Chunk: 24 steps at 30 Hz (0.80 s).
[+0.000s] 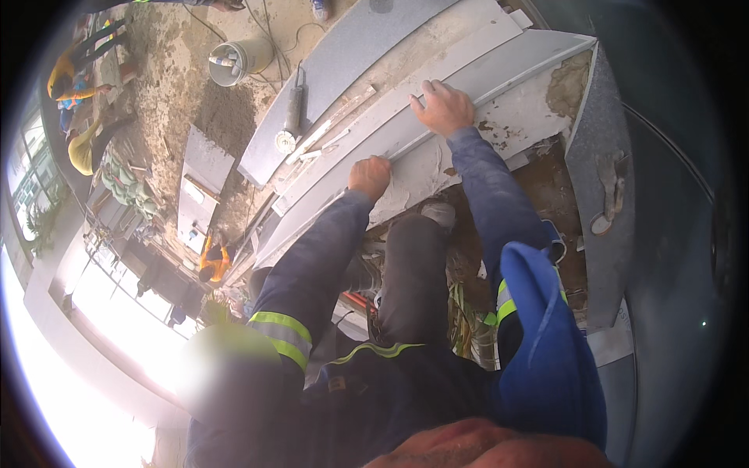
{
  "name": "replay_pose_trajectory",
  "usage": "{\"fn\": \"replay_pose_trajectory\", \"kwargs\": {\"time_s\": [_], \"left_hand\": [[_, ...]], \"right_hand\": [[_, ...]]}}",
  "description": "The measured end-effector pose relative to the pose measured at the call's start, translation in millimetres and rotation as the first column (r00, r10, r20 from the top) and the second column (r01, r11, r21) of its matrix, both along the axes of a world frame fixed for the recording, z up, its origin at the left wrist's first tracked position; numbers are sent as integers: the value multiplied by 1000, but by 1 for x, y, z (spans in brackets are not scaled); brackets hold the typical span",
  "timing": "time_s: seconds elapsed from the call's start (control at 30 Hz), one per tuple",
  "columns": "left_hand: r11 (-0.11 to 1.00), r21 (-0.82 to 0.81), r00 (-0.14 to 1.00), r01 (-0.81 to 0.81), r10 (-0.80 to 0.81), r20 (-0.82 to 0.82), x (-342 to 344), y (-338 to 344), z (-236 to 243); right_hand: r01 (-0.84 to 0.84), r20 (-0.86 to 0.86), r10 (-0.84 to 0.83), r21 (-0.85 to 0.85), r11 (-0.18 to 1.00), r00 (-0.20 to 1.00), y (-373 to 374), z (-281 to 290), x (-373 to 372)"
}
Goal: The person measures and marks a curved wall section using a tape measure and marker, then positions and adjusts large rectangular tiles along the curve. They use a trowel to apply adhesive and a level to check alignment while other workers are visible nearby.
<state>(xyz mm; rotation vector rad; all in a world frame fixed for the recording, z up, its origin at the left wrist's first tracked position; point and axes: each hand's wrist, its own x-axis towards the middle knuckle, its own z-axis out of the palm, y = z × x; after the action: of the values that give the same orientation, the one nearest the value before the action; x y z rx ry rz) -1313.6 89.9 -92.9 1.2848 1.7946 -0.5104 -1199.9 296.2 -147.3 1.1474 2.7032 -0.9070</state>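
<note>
A long grey stone slab (503, 72) runs slantwise in front of me, with its near edge along a pale mortar-smeared ledge (511, 117). My left hand (370, 177) is curled closed over that edge. Farther along to the right, my right hand (443, 108) grips the same slab, fingers bent on its upper face. Beyond the left hand, an angle grinder (294, 113) with a pale disc lies on another grey slab (335, 58). Light strips (312, 144) of offcut lie beside the grinder.
A whitish bucket (240, 61) stands on the dirt at the far left. On the right, a trowel-like tool (612, 187) rests on a grey slab (601, 257). People in orange (214, 257) and yellow (82, 150) tops are at the left. Cables (269, 39) cross the ground.
</note>
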Motion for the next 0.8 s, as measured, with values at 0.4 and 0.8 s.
{"fn": "replay_pose_trajectory", "kwargs": {"time_s": [0.4, 0.8], "left_hand": [[1000, -9, 999, -28, 27, -36, 6, 1, -9], [999, 13, 999, 46, -46, 12, 1, 10, 2]], "right_hand": [[-16, -52, 18, 35, 999, 999, 4, -3, 3], [108, -136, -116, -63, 992, 984, 6, -9, 0]]}}
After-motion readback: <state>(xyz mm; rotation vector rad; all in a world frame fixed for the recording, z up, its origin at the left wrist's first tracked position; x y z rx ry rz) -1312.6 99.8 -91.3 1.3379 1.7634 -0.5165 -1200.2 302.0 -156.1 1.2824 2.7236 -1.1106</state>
